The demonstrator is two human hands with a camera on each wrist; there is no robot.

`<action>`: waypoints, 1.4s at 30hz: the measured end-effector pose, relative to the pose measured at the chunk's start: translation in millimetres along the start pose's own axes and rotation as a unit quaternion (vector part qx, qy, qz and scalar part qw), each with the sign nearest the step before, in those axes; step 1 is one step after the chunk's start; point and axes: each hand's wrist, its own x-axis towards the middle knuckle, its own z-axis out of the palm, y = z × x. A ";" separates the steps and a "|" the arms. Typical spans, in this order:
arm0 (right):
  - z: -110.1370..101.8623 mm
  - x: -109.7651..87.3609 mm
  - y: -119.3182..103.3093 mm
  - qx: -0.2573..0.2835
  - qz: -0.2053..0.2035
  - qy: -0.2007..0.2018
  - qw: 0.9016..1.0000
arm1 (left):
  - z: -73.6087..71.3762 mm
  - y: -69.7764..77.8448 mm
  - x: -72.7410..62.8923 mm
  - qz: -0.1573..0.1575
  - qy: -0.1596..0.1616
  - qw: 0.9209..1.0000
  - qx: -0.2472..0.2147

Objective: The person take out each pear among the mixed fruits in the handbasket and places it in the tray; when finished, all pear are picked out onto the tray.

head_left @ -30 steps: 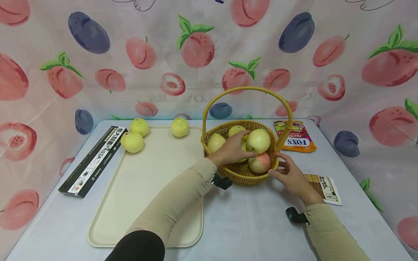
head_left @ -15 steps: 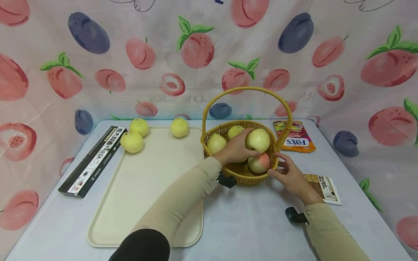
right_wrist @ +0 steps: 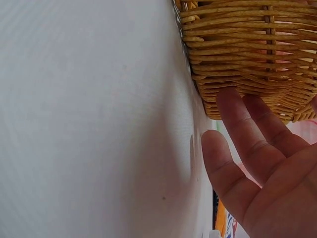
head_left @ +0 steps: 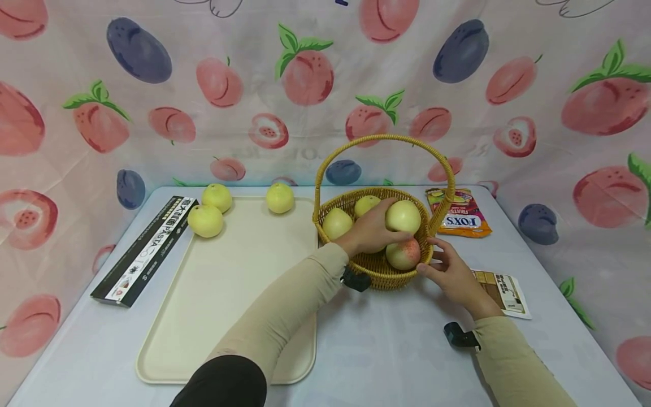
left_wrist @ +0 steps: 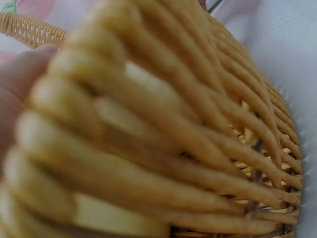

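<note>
In the head view a yellow wicker basket (head_left: 383, 281) with a tall arched handle holds several pale yellow-green apples and a red-blushed peach (head_left: 404, 254). My left hand (head_left: 367, 230) reaches inside, its thumb in front of the large apple (head_left: 403, 217) and its fingers behind, gripping it. Another apple (head_left: 337, 224) lies left of that wrist. My right hand (head_left: 454, 277) touches the basket's right side; in the right wrist view its fingers (right_wrist: 242, 134) stretch against the weave, fairly straight. Wicker in the left wrist view hides most of the left hand.
Left of the basket lies a cream tray (head_left: 229, 294), with one apple (head_left: 280, 198) at its far edge and two apples (head_left: 205, 221) at its far left corner. A long black pasta box (head_left: 147, 249), an orange candy bag (head_left: 460, 213) and a brown-and-white packet (head_left: 503, 294) flank these.
My left hand has slid slightly right and closer around the large apple, its thumb moving further across the front. The right hand, basket and tray have stayed in place.
</note>
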 end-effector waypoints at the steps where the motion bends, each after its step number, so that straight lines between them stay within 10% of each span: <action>1: 0.1 0.1 -0.3 0.001 0.000 0.000 1.000 | -0.3 0.5 0.4 0.002 0.000 1.000 0.002; 42: 0.2 0.0 -1.9 -0.004 0.007 -0.003 1.000 | -22.2 0.7 -15.6 -0.023 0.045 0.993 -0.108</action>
